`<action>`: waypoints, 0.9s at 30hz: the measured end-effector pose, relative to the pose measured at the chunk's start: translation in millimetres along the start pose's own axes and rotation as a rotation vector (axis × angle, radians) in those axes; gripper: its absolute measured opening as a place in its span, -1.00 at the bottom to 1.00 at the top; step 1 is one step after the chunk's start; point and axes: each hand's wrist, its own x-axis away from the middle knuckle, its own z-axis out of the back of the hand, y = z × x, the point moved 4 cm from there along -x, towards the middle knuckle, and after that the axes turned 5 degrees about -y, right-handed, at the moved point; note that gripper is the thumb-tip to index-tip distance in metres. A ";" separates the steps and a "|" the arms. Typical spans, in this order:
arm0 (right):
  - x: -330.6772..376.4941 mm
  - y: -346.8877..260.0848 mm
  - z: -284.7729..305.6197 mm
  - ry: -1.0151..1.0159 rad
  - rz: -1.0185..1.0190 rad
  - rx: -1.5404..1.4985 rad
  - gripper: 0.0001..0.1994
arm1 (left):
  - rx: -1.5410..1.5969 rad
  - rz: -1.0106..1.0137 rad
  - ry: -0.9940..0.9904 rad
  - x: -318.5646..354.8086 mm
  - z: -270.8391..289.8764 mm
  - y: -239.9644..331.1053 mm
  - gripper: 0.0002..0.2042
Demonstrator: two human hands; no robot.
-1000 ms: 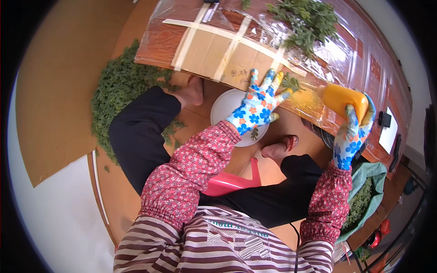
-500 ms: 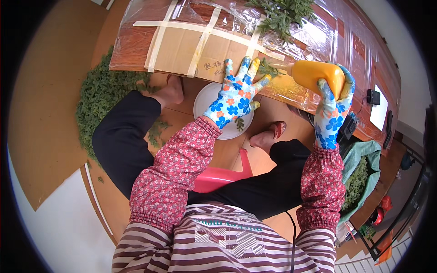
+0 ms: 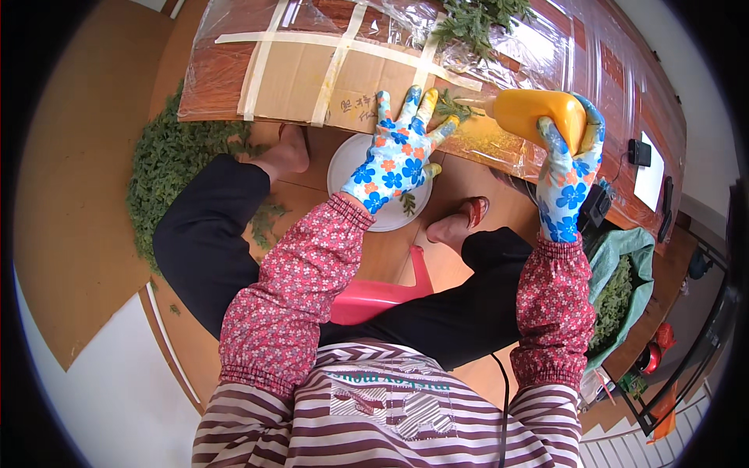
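Observation:
My left hand (image 3: 395, 160), in a blue-and-orange flowered glove with yellow-stained fingertips, lies with fingers spread at the front edge of a taped cardboard sheet (image 3: 300, 78). Beside its index finger is a small green sprig (image 3: 452, 107), flat on the cardboard. My right hand (image 3: 568, 175), in a matching glove, wraps round a yellow squeeze bottle (image 3: 530, 114). The bottle is tilted on its side, its pale nozzle pointing left at the sprig. Whether the nozzle touches it I cannot tell. Yellow smears mark the surface beneath the bottle.
More green sprigs (image 3: 476, 27) lie on the plastic-covered table (image 3: 616, 74). Below its edge stands a white round lid or basin (image 3: 343, 168) with a small sprig. A large green pile (image 3: 168, 171) is on the floor at left, a green sack (image 3: 644, 261) of foliage at right.
The view has shifted slightly. Both hands keep about the same places: the left stays spread beside the sprig, the right still holds the bottle aimed at it.

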 end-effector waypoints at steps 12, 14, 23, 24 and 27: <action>4.1 -2.8 9.9 0.038 -0.008 -0.030 -0.58 | -0.042 0.015 -0.048 -1.4 2.8 2.8 -0.37; 3.3 1.8 10.5 0.022 -0.002 -0.013 -0.58 | -0.051 0.021 -0.048 -0.6 2.6 2.0 -0.37; 4.9 1.1 17.3 0.040 0.001 -0.062 -0.59 | -0.003 0.015 -0.038 -3.0 0.7 3.8 -0.40; 5.3 1.6 18.4 0.047 0.002 -0.064 -0.58 | -0.003 0.014 -0.038 -3.1 1.2 3.9 -0.40; 6.0 -0.7 20.5 0.055 -0.028 -0.035 -0.61 | 0.028 0.016 -0.052 -2.6 2.3 4.5 -0.39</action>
